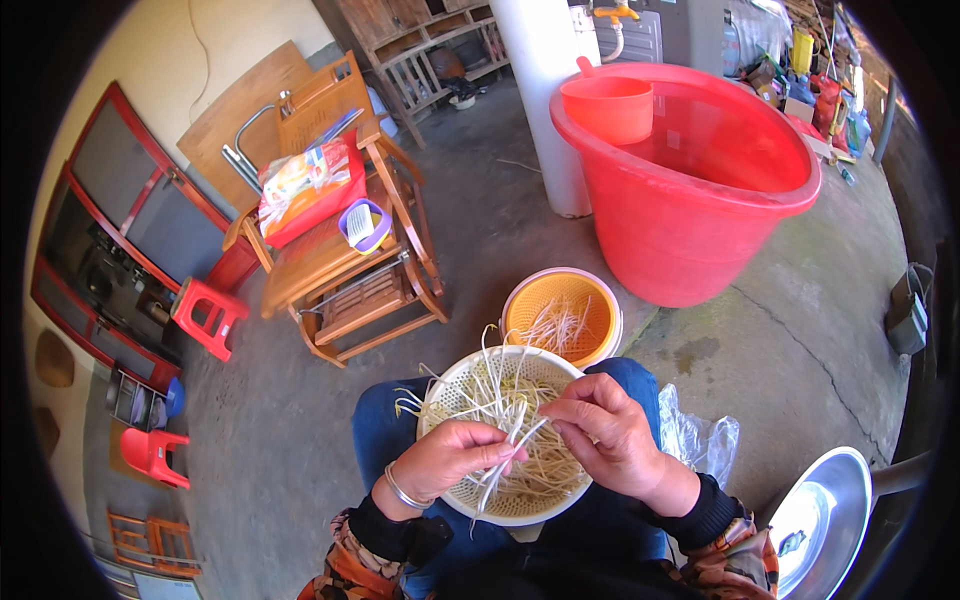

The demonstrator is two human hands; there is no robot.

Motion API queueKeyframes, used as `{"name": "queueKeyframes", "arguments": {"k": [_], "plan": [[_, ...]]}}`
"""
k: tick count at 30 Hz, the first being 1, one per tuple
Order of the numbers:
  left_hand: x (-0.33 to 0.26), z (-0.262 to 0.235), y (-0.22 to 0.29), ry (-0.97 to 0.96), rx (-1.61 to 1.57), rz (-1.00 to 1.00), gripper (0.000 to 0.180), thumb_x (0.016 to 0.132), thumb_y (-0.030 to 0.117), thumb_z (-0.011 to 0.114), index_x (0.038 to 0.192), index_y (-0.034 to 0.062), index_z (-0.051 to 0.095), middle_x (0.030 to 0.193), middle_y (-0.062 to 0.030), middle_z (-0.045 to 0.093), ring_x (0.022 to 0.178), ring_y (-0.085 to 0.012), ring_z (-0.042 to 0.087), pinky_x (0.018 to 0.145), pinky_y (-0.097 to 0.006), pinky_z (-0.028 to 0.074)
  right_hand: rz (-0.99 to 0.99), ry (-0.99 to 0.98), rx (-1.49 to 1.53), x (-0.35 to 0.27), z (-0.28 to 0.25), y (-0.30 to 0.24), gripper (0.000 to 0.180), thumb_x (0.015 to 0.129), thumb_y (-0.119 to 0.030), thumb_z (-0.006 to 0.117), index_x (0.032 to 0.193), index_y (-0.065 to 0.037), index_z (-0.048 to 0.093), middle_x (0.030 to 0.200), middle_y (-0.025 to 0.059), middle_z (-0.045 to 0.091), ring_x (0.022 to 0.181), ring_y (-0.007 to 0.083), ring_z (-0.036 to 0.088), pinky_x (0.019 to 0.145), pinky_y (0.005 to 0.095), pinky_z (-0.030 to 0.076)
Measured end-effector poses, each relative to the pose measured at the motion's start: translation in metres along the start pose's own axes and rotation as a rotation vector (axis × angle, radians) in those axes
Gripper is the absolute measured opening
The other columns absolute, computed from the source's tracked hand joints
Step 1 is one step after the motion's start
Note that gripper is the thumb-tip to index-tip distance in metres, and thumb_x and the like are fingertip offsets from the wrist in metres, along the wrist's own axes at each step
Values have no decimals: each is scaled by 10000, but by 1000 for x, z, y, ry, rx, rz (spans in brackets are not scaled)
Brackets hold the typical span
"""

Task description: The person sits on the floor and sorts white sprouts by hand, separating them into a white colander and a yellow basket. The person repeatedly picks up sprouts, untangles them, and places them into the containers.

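Above the white basket (pixel 548 369), I see the left hand (pixel 447 462) pinching several bean sprouts (pixel 517 424), the right hand (pixel 618 434) one end; they seem light, brittle, best held mid-stem.

6 o'clock: colander (pixel 520 517) cream-white, perforations in a dotted pattern; sprouts (pixel 550 480) whitish, tips pale yellow; trousers (pixel 380 430) blue. 5 and 7 o'clock: cuffs (pixel 703 512) black, sleeves (pixel 345 560) blotch-patterned in brown, orange and black. Toward 3 o'clock, near centre: basket (pixel 525 300) orange-yellow with white outer rim. 2 o'clock: tub (pixel 660 230) pinkish red. 1 o'clock: dipper (pixel 608 107) orange-red. Between 12 and 1 o'clock: pillar (pixel 540 100) white. 10 o'clock: chair (pixel 290 280) orange-brown, container (pixel 377 234) purple-rimmed. 9 o'clock: stool (pixel 208 315) red. 4 o'clock: basin (pixel 845 490) silver. Floor (pixel 480 220) grey
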State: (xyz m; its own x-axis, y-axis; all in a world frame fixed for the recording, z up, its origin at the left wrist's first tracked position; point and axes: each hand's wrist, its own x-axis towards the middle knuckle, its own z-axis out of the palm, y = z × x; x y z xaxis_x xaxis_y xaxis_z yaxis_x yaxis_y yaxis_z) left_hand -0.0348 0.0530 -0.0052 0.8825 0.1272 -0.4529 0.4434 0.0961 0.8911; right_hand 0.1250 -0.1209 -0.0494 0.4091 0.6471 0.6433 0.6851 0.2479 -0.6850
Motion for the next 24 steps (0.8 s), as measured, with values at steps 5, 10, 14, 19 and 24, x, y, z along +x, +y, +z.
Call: {"name": "queueKeyframes", "arguments": {"k": [5,10,14,19,24], "plan": [[2,-1,3,-62,8,5,215,969,125,590,1060,-43,689,857,-36,680,803,-111,622,802,-246,497,-51,-53,-143,2,-6,5,247,729,44,723,963,-36,704,937,94,595,723,243,643,607,332,530],[3,-3,4,-54,-86,-29,207,967,115,585,1045,-51,682,866,-52,683,807,-126,632,814,-258,506,-55,-67,-118,0,-13,9,223,728,22,731,942,-37,704,946,96,600,746,250,643,620,334,532],[5,-4,1,-71,-173,-21,202,968,107,579,1046,-55,673,870,-61,679,807,-133,635,812,-263,509,-73,-124,-67,1,-16,10,209,732,-7,738,936,-39,703,966,98,609,785,260,649,658,345,542],[7,-7,-2,-77,-185,24,204,971,109,574,1050,-54,667,873,-58,674,811,-131,627,813,-262,504,-45,-160,-18,-1,-16,9,210,739,-25,734,946,-45,703,989,100,618,817,276,657,692,350,548],[9,-8,-3,-53,-134,25,209,972,112,574,1056,-56,664,880,-57,675,817,-129,621,819,-261,498,-30,-162,3,-3,-16,12,189,753,-26,726,940,-42,699,1003,105,622,827,277,660,703,352,549]]}}
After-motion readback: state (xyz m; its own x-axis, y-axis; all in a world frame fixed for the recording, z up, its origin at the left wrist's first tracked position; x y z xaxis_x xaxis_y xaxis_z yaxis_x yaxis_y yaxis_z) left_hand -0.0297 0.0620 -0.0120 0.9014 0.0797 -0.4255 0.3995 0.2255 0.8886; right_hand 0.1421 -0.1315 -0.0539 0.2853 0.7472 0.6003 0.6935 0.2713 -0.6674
